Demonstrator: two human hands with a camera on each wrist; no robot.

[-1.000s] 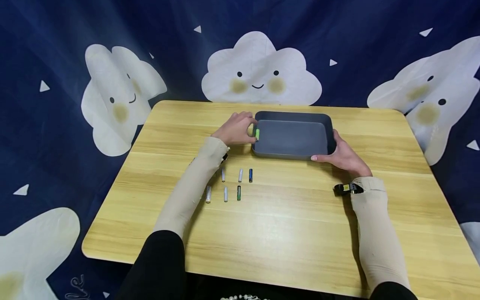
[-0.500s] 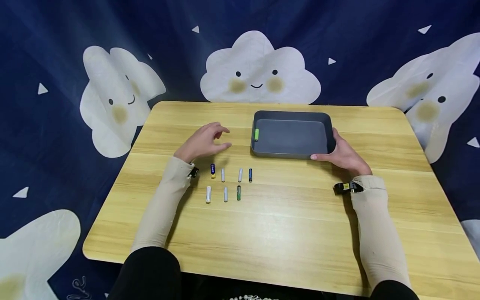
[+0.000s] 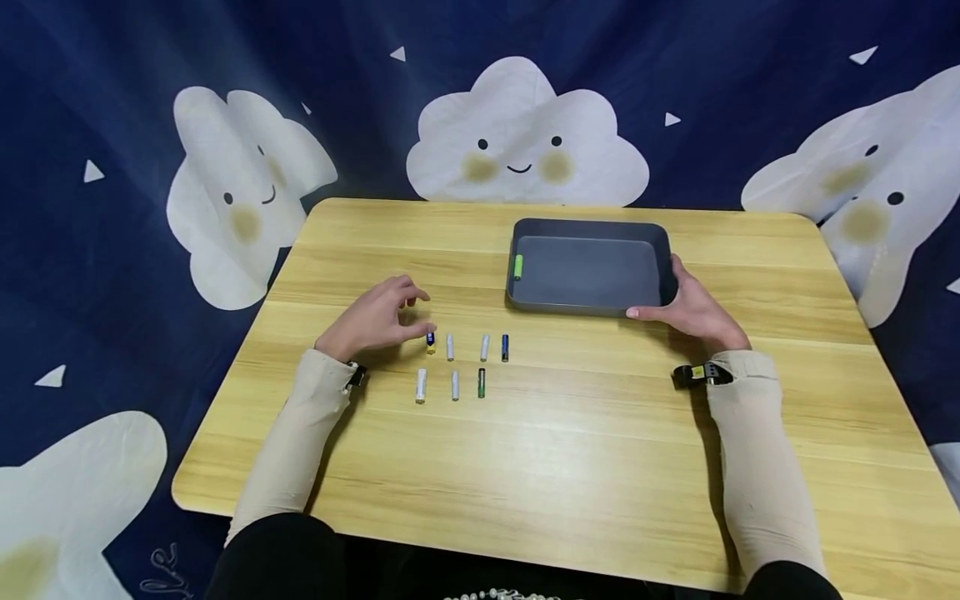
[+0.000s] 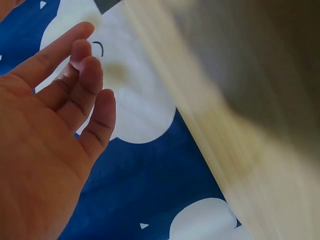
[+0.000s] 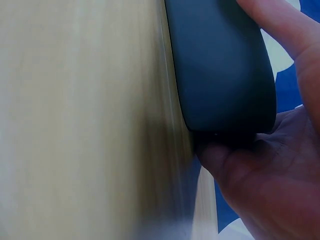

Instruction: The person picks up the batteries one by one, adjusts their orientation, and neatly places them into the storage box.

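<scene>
In the head view my left hand [image 3: 373,318] is over the table with fingers apart and loosely bent, nothing between them. Its thumb tip overlaps the top of a blue-and-yellow battery [image 3: 431,344]. My right hand [image 3: 696,315] grips the near right corner of a dark grey tray [image 3: 585,271], thumb along the front wall. Inside the tray, at its left wall, lies a light green battery [image 3: 518,267]. The right wrist view shows the tray's rounded corner [image 5: 225,75] between thumb and fingers. In the left wrist view the left hand [image 4: 60,120] holds nothing.
Beside the blue-and-yellow battery lie a white battery [image 3: 450,347], another white battery [image 3: 484,348] and a dark blue battery [image 3: 505,348]. A nearer row has a thicker white battery [image 3: 421,387], a slim white one and a green battery [image 3: 482,383]. A cloud-print curtain [image 3: 360,125] hangs behind the table.
The left hand has let go of the light green battery inside the tray, then moved left and toward the near side, down to the blue-and-yellow battery. The right hand keeps its grip on the tray.
</scene>
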